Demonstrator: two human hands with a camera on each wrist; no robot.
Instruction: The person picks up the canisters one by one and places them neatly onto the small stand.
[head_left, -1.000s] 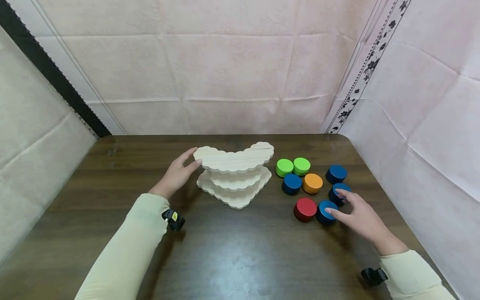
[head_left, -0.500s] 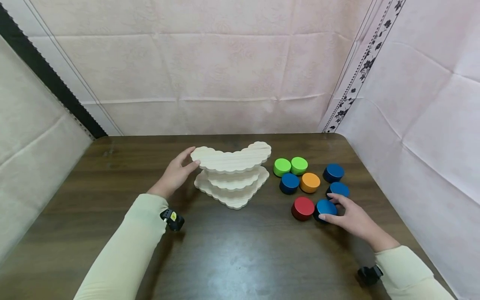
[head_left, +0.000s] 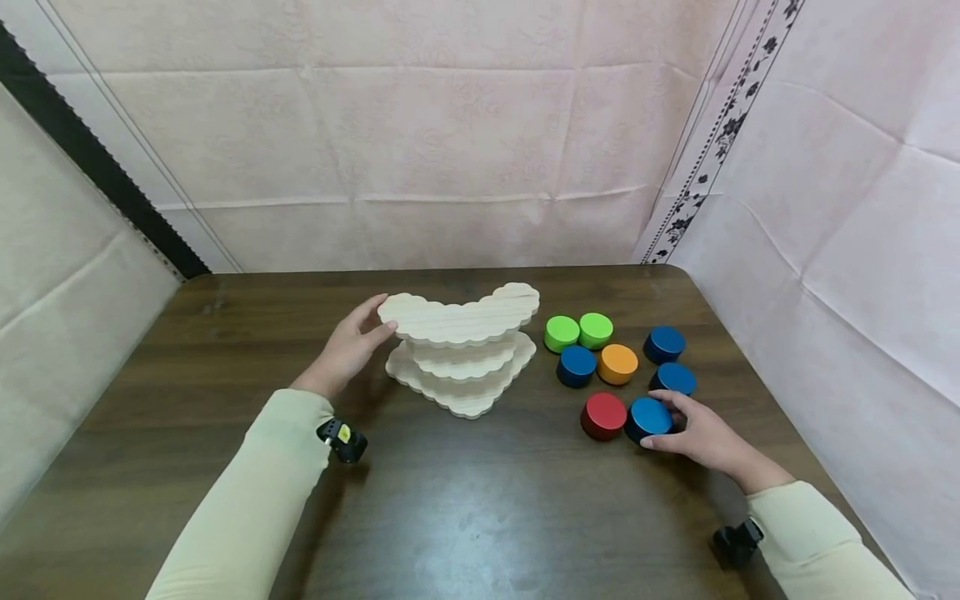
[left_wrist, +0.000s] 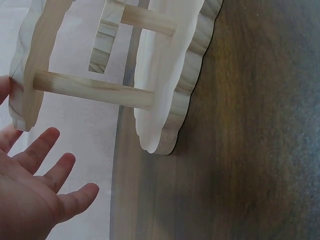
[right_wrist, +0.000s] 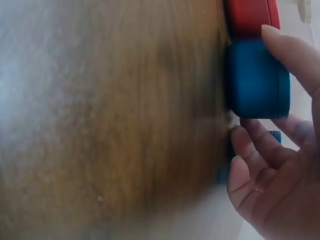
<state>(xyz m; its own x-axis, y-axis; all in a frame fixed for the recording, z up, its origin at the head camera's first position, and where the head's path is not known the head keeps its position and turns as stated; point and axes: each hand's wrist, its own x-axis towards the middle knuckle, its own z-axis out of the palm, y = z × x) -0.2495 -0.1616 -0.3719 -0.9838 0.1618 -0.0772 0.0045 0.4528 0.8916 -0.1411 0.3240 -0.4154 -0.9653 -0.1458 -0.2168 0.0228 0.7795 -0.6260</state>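
A pale wooden three-tier stand (head_left: 463, 321) with scalloped edges stands on the table. My left hand (head_left: 341, 354) pinches the left end of its top tier between thumb and forefinger; the other fingers are spread below, as the left wrist view shows beside a round post (left_wrist: 95, 89). At the right, my right hand (head_left: 705, 437) holds the nearest blue round tin (head_left: 649, 416), thumb on its near side and fingers on the far side. A lid seam shows on that tin in the right wrist view. Beside it sits a red round tin (head_left: 603, 416).
Behind the held tin are two more blue tins, one at the middle right (head_left: 673, 378) and one farther back (head_left: 664, 343). Two green tins (head_left: 562, 332), an orange tin (head_left: 618, 364) and another blue tin (head_left: 577, 366) are grouped right of the stand. Cloth walls (head_left: 450, 150) enclose the table.
My right hand has moved left and closed round the nearest blue tin, having hovered over the blue tins. The left hand keeps its hold; the whole view has shifted slightly.
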